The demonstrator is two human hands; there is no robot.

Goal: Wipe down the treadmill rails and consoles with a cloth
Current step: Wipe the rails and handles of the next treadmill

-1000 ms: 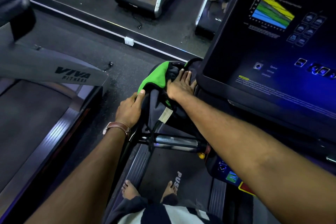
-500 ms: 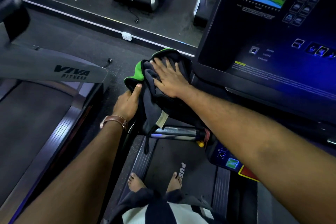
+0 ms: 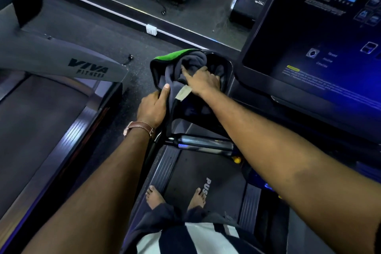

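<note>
A dark grey cloth (image 3: 191, 64) with a green edge was seen bunched over the black rail end (image 3: 225, 64) just left of the console screen (image 3: 319, 64). Its lower part hung down toward a shiny crossbar (image 3: 204, 145), and a pale label (image 3: 183, 93) showed on its fabric.

The cloth was grasped by both hands. The right hand (image 3: 204, 83) was laid on top of the bundle, with the forefinger stretched forward and the other fingers bent down into the folds. The left hand (image 3: 153, 107) was closed on the cloth's left edge. Its thumb was pressed upward against the fabric, while its fingers were hidden behind the cloth. A brown watch strap (image 3: 140, 127) was worn on the left wrist.

The screen was lit in blue, and a coloured graph was shown at its top right corner. Below the crossbar, two bare feet were planted on the treadmill belt (image 3: 222, 171). The left foot rested at the belt's ribbed side strip (image 3: 165, 167). A second treadmill (image 3: 61, 64), lettered VIVA FITNESS on its grey arm, stood to the left across a strip of dark floor. A small white socket (image 3: 151, 30) was fixed at the base of the mirrored wall ahead.
</note>
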